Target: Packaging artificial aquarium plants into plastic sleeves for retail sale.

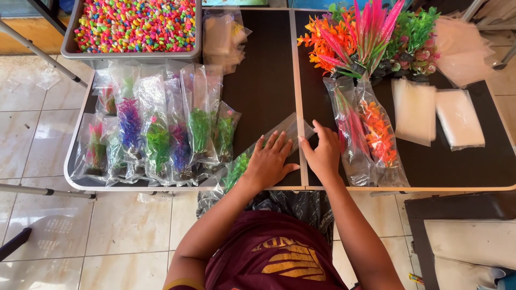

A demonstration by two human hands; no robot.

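My left hand (270, 161) lies flat, fingers spread, on a clear bag holding a green plastic plant (236, 169) that rests slanted near the front edge of the black table (263, 80). My right hand (322, 153) pinches the upper end of that same clear bag (293, 129). Just right of my right hand lie two bagged plants, one red (349, 131) and one orange (379, 134).
Several bagged plants (156, 134) in green, purple and pink lie in rows at the left. A grey tray of coloured pebbles (134, 24) stands at the back left. Loose plastic plants (371, 37) are heaped at the back right, with stacks of empty clear bags (438, 110) beside them.
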